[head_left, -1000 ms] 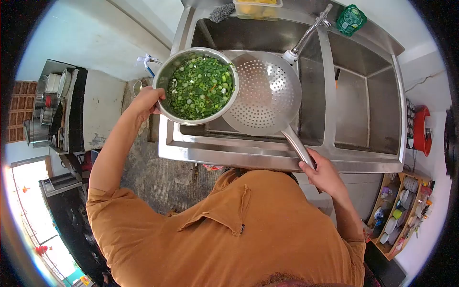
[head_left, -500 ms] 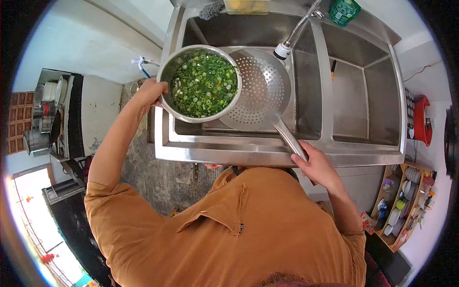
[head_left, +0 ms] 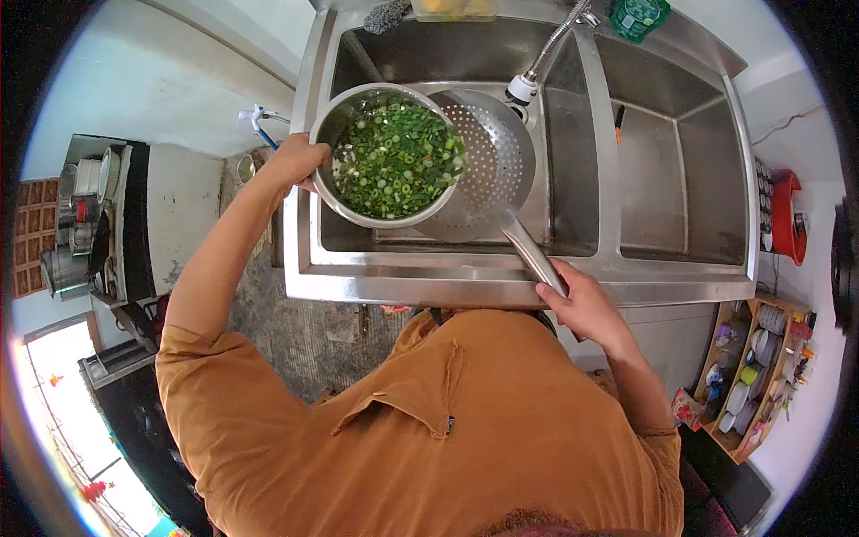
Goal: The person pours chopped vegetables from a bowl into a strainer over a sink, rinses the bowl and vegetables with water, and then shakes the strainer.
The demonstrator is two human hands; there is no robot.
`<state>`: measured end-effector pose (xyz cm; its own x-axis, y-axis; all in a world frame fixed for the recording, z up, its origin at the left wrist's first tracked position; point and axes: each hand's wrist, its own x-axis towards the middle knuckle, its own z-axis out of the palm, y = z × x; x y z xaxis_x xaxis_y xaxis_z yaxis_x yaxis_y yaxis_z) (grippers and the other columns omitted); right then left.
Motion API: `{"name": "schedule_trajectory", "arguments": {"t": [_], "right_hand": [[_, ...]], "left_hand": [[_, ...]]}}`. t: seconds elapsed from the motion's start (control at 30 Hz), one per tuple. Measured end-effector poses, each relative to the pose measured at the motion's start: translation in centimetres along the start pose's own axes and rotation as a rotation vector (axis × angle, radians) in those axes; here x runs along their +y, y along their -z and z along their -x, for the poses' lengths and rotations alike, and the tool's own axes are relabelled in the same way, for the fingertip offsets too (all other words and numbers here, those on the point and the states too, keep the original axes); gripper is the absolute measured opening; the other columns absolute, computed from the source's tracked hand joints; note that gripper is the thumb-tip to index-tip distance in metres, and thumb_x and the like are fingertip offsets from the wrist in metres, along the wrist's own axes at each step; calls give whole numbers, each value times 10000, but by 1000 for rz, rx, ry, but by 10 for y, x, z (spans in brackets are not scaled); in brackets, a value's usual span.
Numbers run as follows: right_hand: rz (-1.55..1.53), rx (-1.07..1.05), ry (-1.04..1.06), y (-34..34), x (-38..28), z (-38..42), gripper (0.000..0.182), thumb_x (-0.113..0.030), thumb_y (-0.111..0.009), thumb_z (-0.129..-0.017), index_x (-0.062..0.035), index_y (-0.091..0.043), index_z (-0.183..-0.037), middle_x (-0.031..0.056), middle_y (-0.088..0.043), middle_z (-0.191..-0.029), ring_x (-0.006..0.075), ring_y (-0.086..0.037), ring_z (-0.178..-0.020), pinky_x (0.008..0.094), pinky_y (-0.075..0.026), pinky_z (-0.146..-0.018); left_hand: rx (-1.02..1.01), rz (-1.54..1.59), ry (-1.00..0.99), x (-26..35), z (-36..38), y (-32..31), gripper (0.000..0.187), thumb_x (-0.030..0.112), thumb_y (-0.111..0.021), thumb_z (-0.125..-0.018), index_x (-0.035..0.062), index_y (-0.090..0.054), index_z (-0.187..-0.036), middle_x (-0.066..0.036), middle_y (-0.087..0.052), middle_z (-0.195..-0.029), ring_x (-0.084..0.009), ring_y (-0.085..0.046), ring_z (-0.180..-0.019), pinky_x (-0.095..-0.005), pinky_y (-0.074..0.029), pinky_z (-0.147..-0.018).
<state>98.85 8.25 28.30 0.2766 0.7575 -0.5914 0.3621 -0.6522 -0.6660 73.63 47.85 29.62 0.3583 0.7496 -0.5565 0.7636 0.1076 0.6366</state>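
My left hand (head_left: 300, 163) grips the left rim of a round metal bowl (head_left: 335, 123), held over the left sink basin. Chopped scallions (head_left: 398, 159) in liquid fill much of it. The bowl tips to the right, and its contents lie against the right rim. Partly beneath that rim is a large perforated metal skimmer (head_left: 497, 161), its round head inside the basin. My right hand (head_left: 586, 304) is wrapped around the skimmer's handle at the sink's front edge. The left part of the skimmer head is hidden under the bowl.
The steel sink (head_left: 447, 288) has two basins. A flexible faucet (head_left: 525, 85) hangs over the left one, and an orange-and-black tool (head_left: 618, 123) lies in the right one. At the back edge sit a scouring pad (head_left: 387, 16), a plastic container (head_left: 454, 9) and a green bottle (head_left: 639, 18).
My left hand has tilted the bowl further right and shifted it slightly over the skimmer. The scallions have slid toward the right rim. My right hand keeps its hold on the handle.
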Motion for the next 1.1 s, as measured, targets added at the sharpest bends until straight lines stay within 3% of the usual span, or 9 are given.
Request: {"name": "schedule_trajectory", "arguments": {"t": [0.03,0.1,0.2,0.33,0.4,0.6,0.87,0.97,1.1], "right_hand": [[1,-1,-1,0,-2,-1,499,-312,-622,-961,-57,-528,-1379,239,-699,-1053,372,-700,-922,432,-526,-840],[-6,-48,-90,-1,-9,-3,493,-313,-623,-961,-57,-532,-1372,222,-704,-983,328,-701,-768,428,-537,-763],[-15,-11,-3,-9,2,-9,489,-311,-622,-961,-58,-532,-1370,209,-702,-935,298,-681,-668,425,-537,-703],[-29,-16,-12,-12,-1,-8,498,-314,-621,-962,-64,-527,-1383,211,-704,-950,302,-688,-693,421,-538,-704],[11,21,102,-17,6,-11,513,-315,-619,-965,-69,-515,-1402,196,-703,-934,275,-676,-668,408,-534,-676],[-65,-53,-53,-19,-22,-6,510,-300,-612,-970,-72,-508,-1415,171,-689,-900,225,-628,-594,383,-521,-627],[-57,-35,18,-36,-25,-14,524,-296,-614,-969,-52,-498,-1418,183,-684,-904,217,-627,-590,382,-524,-628],[-68,-33,17,-38,-42,-12,543,-299,-617,-969,-29,-486,-1422,183,-685,-913,212,-625,-587,376,-524,-624],[-83,-47,-16,-43,-58,-11,567,-305,-618,-971,-8,-471,-1431,175,-688,-918,199,-619,-575,364,-521,-601]], "left_hand": [[1,-34,7,0,-3,0,388,90,-566,-784,-76,-604,-1132,-162,-687,-879,-250,-711,-657,-374,-645,-564],[-1,-28,-2,5,-1,-1,386,91,-564,-796,-81,-603,-1139,-172,-690,-882,-259,-716,-660,-375,-645,-563],[1,-36,-14,5,-6,-3,383,99,-561,-821,-95,-600,-1149,-185,-693,-884,-276,-724,-668,-380,-646,-563],[-6,-40,-63,-3,-18,3,400,133,-567,-848,-121,-587,-1156,-202,-691,-886,-303,-728,-673,-389,-647,-561],[-17,-49,-73,-2,-19,5,409,144,-568,-851,-134,-585,-1151,-218,-690,-897,-310,-728,-674,-394,-647,-555],[47,-191,-114,5,-18,15,428,171,-570,-854,-172,-586,-1110,-279,-685,-909,-356,-728,-679,-404,-633,-529],[113,-354,-250,22,-6,23,402,192,-543,-851,-164,-605,-1026,-309,-681,-849,-377,-717,-623,-401,-615,-538],[79,-423,-271,30,-5,34,390,188,-534,-846,-158,-619,-1004,-308,-682,-799,-361,-721,-625,-407,-603,-567],[121,-571,-323,29,-12,39,383,203,-517,-856,-105,-646,-1043,-293,-695,-824,-377,-721,-690,-445,-591,-712]]}}
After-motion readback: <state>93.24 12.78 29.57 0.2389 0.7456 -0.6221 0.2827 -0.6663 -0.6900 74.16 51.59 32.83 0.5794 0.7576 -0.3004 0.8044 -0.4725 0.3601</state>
